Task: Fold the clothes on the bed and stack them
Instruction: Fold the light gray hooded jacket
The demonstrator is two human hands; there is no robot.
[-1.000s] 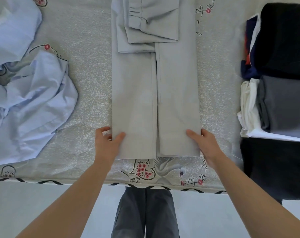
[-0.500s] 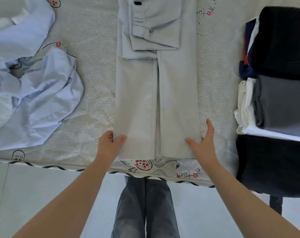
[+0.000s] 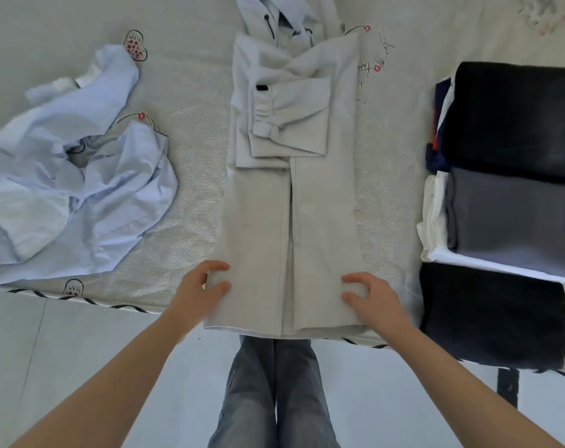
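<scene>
While the grey shirt point(image 3: 294, 221) lies lengthwise down the bed point(image 3: 193, 176), collar far, hem toward you, your left hand point(image 3: 200, 291) and right hand point(image 3: 376, 300) pinch its near corners.

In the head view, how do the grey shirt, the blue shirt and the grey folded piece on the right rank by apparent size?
1. Grey shirt and blue shirt: look alike; blue one is crumpled and cut by the frame, so no ranking.
2. Grey folded piece: smallest.
</scene>
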